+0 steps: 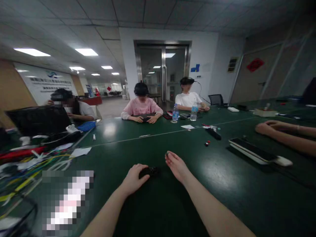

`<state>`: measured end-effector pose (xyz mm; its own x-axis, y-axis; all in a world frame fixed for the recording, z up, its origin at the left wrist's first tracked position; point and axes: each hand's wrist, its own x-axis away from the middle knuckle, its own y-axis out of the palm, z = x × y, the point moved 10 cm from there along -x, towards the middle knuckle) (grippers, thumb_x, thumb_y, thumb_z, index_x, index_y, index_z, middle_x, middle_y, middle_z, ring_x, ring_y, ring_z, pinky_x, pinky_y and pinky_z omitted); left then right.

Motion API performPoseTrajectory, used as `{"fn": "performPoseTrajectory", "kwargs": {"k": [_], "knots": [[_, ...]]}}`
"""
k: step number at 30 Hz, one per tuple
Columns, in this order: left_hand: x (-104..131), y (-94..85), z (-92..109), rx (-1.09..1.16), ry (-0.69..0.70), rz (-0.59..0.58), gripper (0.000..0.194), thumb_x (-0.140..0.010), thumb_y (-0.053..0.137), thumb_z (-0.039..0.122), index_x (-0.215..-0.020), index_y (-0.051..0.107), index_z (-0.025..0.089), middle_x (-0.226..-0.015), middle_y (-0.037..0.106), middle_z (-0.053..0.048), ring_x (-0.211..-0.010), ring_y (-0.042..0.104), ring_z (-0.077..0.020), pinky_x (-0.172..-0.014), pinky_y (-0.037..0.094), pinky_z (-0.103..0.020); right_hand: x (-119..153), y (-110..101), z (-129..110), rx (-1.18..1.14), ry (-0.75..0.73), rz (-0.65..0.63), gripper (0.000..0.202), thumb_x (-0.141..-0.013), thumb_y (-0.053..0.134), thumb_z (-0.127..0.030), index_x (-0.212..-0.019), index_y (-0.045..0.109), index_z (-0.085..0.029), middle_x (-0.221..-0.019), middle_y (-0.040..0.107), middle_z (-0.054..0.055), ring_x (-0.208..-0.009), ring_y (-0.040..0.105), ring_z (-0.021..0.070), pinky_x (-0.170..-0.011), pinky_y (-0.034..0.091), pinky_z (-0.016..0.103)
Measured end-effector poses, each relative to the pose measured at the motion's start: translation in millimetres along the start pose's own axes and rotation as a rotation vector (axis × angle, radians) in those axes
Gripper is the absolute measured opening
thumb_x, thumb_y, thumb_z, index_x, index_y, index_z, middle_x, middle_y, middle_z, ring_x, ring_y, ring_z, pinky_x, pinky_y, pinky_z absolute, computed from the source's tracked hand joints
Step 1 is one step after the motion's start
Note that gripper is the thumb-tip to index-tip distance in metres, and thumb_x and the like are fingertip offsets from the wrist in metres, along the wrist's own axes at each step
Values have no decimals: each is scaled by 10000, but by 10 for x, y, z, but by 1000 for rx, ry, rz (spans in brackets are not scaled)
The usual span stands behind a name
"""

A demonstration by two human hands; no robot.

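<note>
On the green table (pixel 153 210), the black object (pixel 151 171), item one, lies at near centre; I use it as the landmark. Left hand (pixel 136 178): curled over its left end, gripping it, thumb along the near side. Right hand (pixel 175 164): to its right and raised, fingers drawn together, pinching a small item (pixel 167 153) too small for me to identify.

Right of the landmark and farther off, I log small red and white pieces (pixel 207 143), a long black item (pixel 214 133) and a white-edged slab with a dark top (pixel 251 150); beyond that slab, another person's hands (pixel 268 127). Left of the landmark: tangled cables (pixel 27 177). Beyond it, two bottles (pixel 175 113) and a person in pink (pixel 142 106), both hands on a dark object (pixel 145 118).
</note>
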<state>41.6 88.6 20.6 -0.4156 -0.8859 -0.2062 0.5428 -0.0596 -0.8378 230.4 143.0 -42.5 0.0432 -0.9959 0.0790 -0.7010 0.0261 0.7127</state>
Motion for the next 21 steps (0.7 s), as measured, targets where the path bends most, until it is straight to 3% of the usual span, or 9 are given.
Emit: {"fn": "performPoseTrajectory", "kwargs": {"k": [10,21], "knots": [[2,-1,3,1,-49,-48,391,-822,533,405,-1174,543,234,-1116,578,-48,-1036,508,-220,-908,399,-351,36,1,-33,76,8,-6,298,-653,754,-291,-933,668,-235,-949,670,32,-889,603,161,-816,469,296],[20,-17,42,4,-98,-94,411,-834,500,429,-1195,524,234,-1164,568,-45,-1089,489,-235,-938,373,-364,31,-9,-23,89,15,-10,314,-671,740,-306,-965,656,-232,-977,660,33,-921,596,164,-852,465,300]]}}
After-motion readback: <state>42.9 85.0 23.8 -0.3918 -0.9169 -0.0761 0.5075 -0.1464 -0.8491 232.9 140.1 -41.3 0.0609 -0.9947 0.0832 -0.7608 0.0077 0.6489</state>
